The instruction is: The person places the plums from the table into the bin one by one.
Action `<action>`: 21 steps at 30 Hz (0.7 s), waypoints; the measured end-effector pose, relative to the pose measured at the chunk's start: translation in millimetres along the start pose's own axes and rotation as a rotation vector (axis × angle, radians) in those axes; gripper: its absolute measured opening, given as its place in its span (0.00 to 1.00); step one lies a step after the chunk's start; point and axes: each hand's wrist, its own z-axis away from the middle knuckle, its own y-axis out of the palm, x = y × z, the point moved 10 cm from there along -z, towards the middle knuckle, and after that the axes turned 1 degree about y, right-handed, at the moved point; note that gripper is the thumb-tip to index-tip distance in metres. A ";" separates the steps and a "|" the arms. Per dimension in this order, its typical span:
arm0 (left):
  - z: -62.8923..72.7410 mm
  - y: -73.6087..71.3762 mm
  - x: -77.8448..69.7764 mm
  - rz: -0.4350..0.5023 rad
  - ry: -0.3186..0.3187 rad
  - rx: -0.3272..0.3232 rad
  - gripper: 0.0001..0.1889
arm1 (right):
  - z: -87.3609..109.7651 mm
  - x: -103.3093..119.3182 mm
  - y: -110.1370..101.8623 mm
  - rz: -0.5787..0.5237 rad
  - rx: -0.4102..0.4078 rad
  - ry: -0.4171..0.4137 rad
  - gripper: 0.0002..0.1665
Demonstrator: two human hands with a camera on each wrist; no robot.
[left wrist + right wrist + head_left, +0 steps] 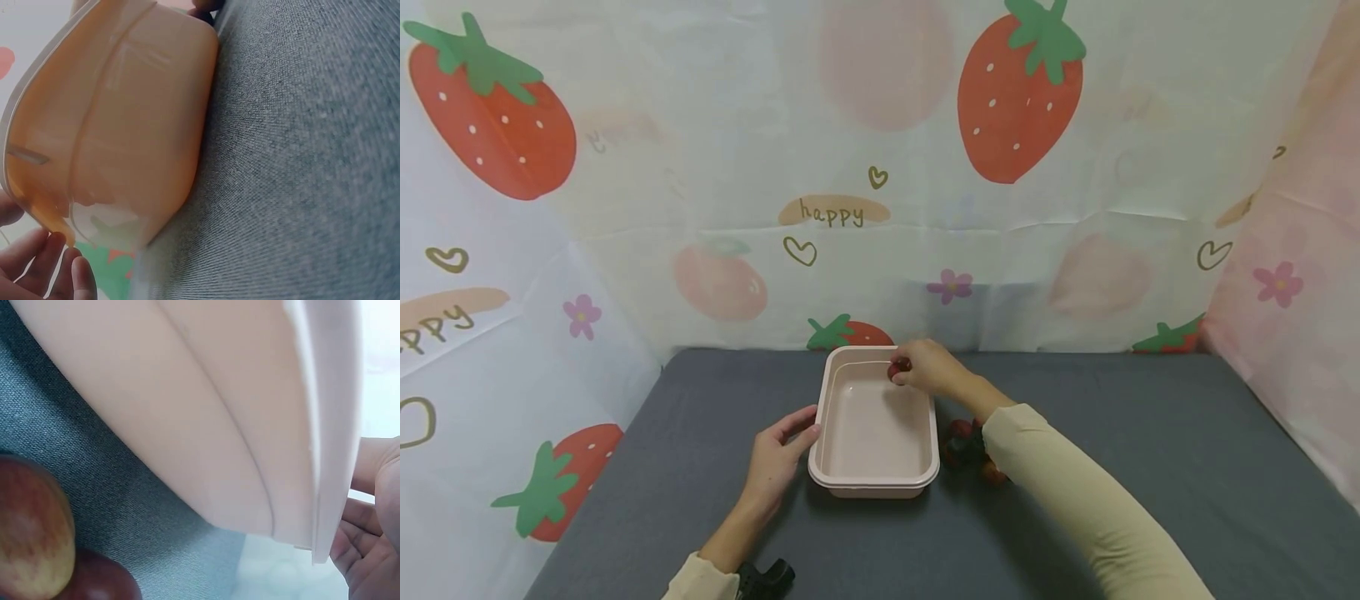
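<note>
A pale pink rectangular plastic tub (874, 482) stands on the grey cloth, its open top facing up. My left hand (778, 454) holds the tub's left rim, thumb at the top edge; in the left wrist view, the fingertips (55, 240) touch the wall just under the rim. Over the tub's far right corner, my right hand (931, 368) pinches a small dark red round fruit (897, 372). Its fingers hide part of the fruit. In the right wrist view, the right hand (375, 544) shows beyond the rim, the fruit hidden.
Beside the tub's right wall lie several round fruits, among them a dark red one (959, 430) and an orange-red one (992, 473), partly behind my right sleeve (1075, 492). Close up, a red-and-yellow fruit (31, 528) touches another dark one. A printed cloth wall (737, 167) borders the table.
</note>
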 end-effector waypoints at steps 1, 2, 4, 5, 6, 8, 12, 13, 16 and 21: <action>0.3 0.2 -0.1 0.002 -0.002 0.000 0.22 | 0.1 -0.2 0.7 0.002 0.003 0.001 0.13; 0.5 0.1 0.1 0.002 -0.003 0.000 0.22 | 0.1 -0.2 1.2 0.004 0.006 0.001 0.13; 0.9 0.0 0.4 0.000 -0.004 0.001 0.22 | 0.4 0.0 2.0 0.003 0.010 0.002 0.13; 0.8 -0.1 0.7 0.000 -0.004 0.001 0.22 | 0.8 0.1 2.0 0.004 0.011 0.002 0.14; 1.3 -0.2 0.8 -0.002 -0.003 0.001 0.22 | 1.2 0.3 1.7 0.001 0.010 0.002 0.15; 1.8 -0.3 1.2 -0.004 -0.002 0.002 0.22 | 2.3 1.0 0.6 -0.006 0.005 -0.002 0.16; 2.8 0.1 1.4 -0.005 -0.003 0.001 0.22 | 7.4 3.0 -5.5 -0.028 -0.026 -0.029 0.18; 2.6 0.5 1.6 -0.002 -0.005 0.001 0.22 | 9.7 3.8 -8.4 -0.035 -0.039 -0.041 0.18; 1.2 1.0 1.5 0.004 -0.008 -0.001 0.21 | 17.8 6.1 -20.1 -0.062 -0.083 -0.072 0.17; -1.8 0.2 1.4 0.003 -0.008 -0.011 0.20 | 33.5 9.4 -45.1 -0.104 -0.156 -0.123 0.17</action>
